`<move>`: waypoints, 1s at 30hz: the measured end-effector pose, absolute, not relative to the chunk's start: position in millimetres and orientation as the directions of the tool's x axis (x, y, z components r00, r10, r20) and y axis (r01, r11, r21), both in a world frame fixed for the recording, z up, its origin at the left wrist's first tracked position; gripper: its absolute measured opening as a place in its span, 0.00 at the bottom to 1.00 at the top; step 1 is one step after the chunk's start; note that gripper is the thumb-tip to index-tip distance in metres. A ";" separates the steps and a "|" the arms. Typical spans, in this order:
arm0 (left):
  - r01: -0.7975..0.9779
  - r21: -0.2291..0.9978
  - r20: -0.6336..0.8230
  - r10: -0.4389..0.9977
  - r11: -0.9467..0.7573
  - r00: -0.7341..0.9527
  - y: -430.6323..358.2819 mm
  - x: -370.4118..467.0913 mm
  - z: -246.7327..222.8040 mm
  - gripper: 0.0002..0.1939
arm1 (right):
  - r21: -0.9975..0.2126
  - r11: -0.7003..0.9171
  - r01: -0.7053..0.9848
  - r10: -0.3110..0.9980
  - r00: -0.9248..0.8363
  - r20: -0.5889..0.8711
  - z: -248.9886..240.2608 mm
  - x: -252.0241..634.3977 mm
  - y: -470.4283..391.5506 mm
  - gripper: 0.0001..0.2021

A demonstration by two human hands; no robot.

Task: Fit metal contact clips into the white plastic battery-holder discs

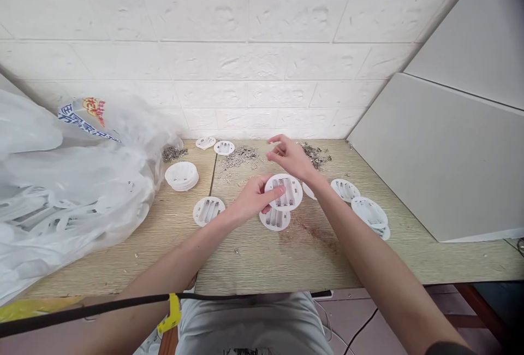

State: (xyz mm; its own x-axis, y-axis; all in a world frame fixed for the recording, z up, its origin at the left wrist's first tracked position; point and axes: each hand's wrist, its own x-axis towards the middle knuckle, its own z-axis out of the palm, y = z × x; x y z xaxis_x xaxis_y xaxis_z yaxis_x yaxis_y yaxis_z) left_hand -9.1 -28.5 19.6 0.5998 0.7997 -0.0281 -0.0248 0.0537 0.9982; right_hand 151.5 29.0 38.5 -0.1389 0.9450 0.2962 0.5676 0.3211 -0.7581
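White plastic, round, one in hand: the held disc [291,202] is in the left hand [258,197], thumb pressed across its face, fingers curled underneath. Right hand [291,159] released, raised, fingers parted, near the dark metal pile.

Counts: six single discs on the bench [245,262]: one lower disc [275,222] just below the held one in view, contact unclear; one left disc [209,211]; two back discs [224,148] close together; one half-hidden disc [309,191] behind the right forearm; one right disc [345,190]. Two stacks: left stack [181,176], several deep, exact number unclear; right stack [369,213], at least two, offset. Three piles of small metal bits: left pile [174,153], middle pile [240,157], dark metal pile [316,156] partly behind the right hand. One clear plastic bag [135,180] at left, white pieces inside, uncountable.

Held disc look: flat rim, long recessed slots side by side, grey metal contacts at slot ends, face up, slightly tilted, partly under the thumb. Located mid-bench, held above the surface.
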 end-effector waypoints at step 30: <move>-0.070 0.996 -0.001 0.782 0.057 0.623 -36.2 -9.1 21.6 0.15 | -0.567 0.450 0.689 0.892 -0.328 0.309 6.1 84.1 67.8 0.13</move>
